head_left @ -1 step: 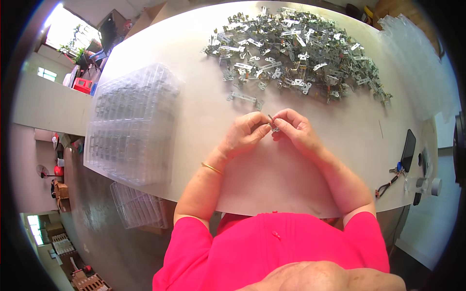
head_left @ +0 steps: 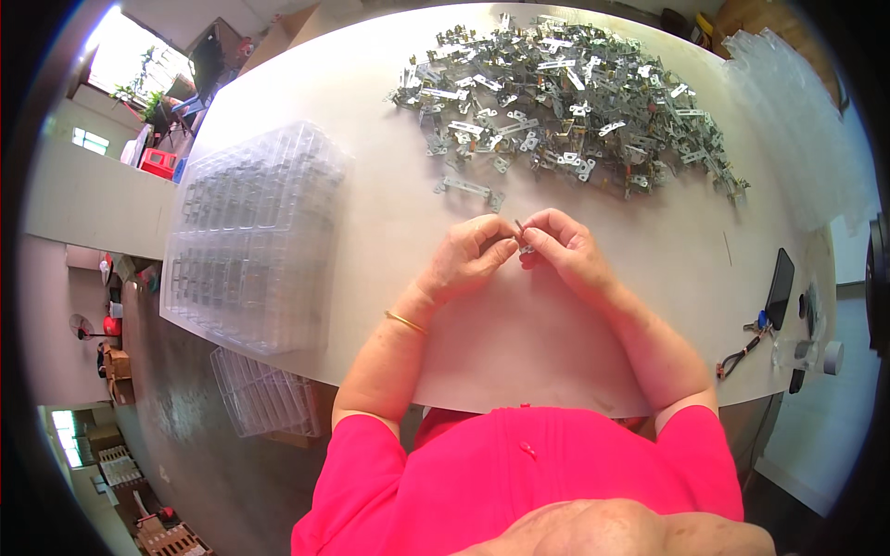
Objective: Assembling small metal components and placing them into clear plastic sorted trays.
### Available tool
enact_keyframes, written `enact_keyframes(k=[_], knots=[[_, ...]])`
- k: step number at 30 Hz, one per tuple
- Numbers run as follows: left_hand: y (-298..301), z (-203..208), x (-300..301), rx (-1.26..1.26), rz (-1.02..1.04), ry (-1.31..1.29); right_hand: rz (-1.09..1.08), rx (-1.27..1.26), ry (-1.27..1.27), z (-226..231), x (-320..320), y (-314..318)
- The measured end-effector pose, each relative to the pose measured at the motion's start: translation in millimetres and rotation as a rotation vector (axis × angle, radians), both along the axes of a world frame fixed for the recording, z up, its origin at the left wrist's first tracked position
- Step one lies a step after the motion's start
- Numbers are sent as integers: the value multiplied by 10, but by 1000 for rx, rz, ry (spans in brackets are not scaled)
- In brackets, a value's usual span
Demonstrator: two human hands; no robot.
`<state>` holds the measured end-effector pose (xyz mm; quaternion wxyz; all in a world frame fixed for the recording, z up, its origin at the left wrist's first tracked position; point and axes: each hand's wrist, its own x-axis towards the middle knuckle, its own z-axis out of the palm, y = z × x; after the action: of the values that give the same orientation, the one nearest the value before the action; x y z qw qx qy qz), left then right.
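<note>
Both my hands meet over the middle of the white table [head_left: 519, 343], fingertips almost touching. A small metal bracket-like part [head_left: 526, 248] is pinched between them, mostly covered by the fingers. My left hand [head_left: 473, 255] is closed, thumb against forefinger, at the part's left side. My right hand [head_left: 567, 248] is closed too, gripping it from the right. Just beyond my left hand lies a single flat metal bracket [head_left: 466, 186]. Farther off, a big heap of similar metal brackets [head_left: 565, 102] spreads over the far side of the table.
To the left stand stacked clear plastic trays [head_left: 255, 241] holding rows of metal parts. A clear plastic tray [head_left: 264, 394] sits below the table's left edge. On the right are a phone [head_left: 781, 287], keys with a strap [head_left: 742, 352], a thin wire [head_left: 728, 247] and clear plastic bags [head_left: 797, 120].
My right fingertips have shifted very slightly around the small metal part. Everything else stays where it was.
</note>
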<state>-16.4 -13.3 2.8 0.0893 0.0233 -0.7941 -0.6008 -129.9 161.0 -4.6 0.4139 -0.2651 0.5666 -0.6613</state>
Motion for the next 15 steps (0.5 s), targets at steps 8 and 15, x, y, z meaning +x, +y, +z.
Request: enact_keyframes(k=[8,15], knots=[[62,-57,4,88,61,23,-38,36,16,24,17,-11],[98,-96,19,285,-105,-40,-66,1,20,-76,42,-12]])
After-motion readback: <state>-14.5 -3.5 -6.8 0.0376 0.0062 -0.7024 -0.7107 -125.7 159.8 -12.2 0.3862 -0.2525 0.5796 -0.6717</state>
